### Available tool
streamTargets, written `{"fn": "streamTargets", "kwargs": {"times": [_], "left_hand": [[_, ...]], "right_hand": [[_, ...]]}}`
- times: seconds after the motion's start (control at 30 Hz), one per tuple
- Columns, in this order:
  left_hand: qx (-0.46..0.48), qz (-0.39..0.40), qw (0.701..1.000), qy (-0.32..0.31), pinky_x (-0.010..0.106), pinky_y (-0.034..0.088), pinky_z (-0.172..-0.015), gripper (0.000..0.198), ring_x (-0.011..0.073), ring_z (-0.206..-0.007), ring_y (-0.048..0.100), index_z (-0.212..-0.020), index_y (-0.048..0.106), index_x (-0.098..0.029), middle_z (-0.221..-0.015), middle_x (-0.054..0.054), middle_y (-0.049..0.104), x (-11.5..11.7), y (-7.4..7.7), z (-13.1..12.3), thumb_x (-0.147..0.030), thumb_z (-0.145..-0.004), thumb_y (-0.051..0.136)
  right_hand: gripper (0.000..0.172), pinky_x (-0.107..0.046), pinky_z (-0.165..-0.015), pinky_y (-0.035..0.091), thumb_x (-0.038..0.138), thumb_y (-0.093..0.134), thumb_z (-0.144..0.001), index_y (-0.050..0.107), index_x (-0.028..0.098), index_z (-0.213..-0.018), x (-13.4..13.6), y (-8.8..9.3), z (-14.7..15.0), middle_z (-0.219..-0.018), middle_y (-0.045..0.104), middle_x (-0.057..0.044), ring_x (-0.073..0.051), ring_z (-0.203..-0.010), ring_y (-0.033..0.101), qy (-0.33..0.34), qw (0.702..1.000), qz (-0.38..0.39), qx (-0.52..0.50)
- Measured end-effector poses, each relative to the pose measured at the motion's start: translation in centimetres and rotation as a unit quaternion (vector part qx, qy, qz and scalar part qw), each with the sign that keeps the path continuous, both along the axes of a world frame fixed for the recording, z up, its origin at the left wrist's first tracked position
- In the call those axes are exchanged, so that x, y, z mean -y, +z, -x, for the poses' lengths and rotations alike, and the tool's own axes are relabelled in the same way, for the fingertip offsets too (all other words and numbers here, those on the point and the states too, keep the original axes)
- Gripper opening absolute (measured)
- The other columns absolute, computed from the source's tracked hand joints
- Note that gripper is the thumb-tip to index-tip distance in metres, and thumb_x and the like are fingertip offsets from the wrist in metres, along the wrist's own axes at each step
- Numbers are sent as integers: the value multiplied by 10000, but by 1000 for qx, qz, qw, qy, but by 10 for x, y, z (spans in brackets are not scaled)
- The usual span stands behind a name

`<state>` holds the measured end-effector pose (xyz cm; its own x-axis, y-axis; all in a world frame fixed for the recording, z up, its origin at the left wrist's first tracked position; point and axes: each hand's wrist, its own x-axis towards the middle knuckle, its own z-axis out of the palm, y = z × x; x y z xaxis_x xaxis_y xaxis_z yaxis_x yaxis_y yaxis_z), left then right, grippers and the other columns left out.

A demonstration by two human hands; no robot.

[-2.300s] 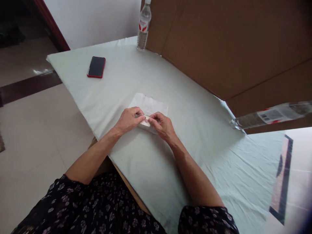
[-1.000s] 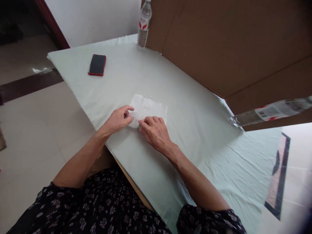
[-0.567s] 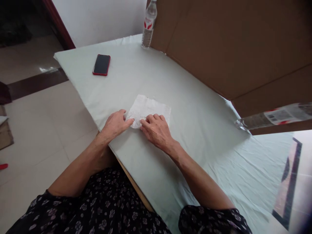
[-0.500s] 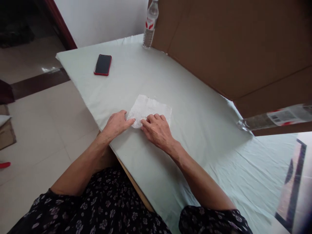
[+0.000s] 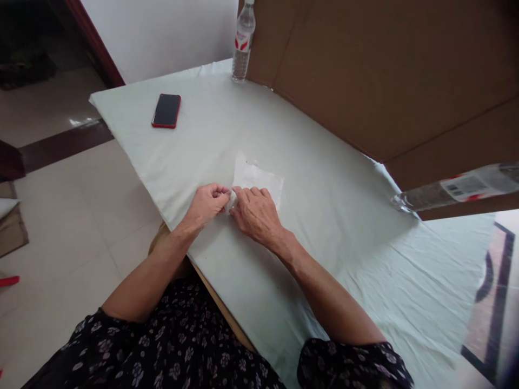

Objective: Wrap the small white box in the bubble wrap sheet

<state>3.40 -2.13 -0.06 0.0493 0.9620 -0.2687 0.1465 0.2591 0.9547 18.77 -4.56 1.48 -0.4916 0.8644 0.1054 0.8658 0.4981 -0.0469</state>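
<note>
A thin white sheet (image 5: 259, 177), like paper or tissue, lies on the pale green tablecloth (image 5: 211, 135). My left hand (image 5: 207, 205) pinches the sheet's lifted left edge between thumb and fingers. Close beside it, my right hand (image 5: 257, 212) rests over the sheet's near part, its fingers curled and pressed onto the white material. Between the fingertips of both hands the edge looks raised or folded; its exact shape is partly hidden by the fingers.
A phone with a red case (image 5: 166, 111) lies at the back left. An upright water bottle (image 5: 243, 43) stands by a large cardboard panel (image 5: 365, 70). Another bottle (image 5: 458, 189) lies at the panel's right end. The table's edge runs along the left.
My left hand has moved right and closed on the sheet's left edge, which is now lifted inward. My right hand has shifted slightly left. The whole view has shifted a little.
</note>
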Motion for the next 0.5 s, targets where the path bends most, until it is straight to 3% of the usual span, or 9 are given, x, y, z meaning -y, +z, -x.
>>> {"fn": "streamTargets", "kwargs": {"times": [0.17, 0.3, 0.4, 0.5], "left_hand": [[-79, -73, 989, -105, 241, 437, -585, 248, 124, -611, 545, -886, 705, -146, -663, -11, 626, 3, 4, -6, -248, -707, 567], [-170, -136, 951, -218, 254, 372, -582, 215, 121, -621, 479, -837, 697, -155, -675, -20, 582, 4, 19, -1, -213, -748, 511], [-240, -188, 912, -273, 274, 318, -570, 215, 118, -589, 408, -724, 648, -158, -615, -27, 496, 4, 29, 0, -178, -818, 456], [-310, -244, 869, -299, 288, 354, -616, 291, 136, -629, 454, -735, 679, -159, -670, 5, 547, 4, 28, 0, -179, -898, 438]], "right_hand": [[564, -432, -894, 386, 196, 524, -885, 449, 6, -1411, 1, 3, -10, -1032, 751, -171, -301, -924, 627, -1, 997, 21, -79], [476, -438, -983, 411, 193, 517, -884, 519, 98, -1350, 11, 8, -31, -1101, 759, -124, -268, -1004, 661, 17, 981, -14, -194], [274, -420, -910, 459, 255, 525, -914, 641, 176, -1150, 27, 10, -53, -1069, 758, -102, -249, -970, 677, -84, 961, -63, -257], [241, -364, -739, 499, 354, 558, -900, 668, 190, -1038, 46, 6, -75, -938, 747, -77, -202, -755, 668, -223, 928, 5, -299]]}}
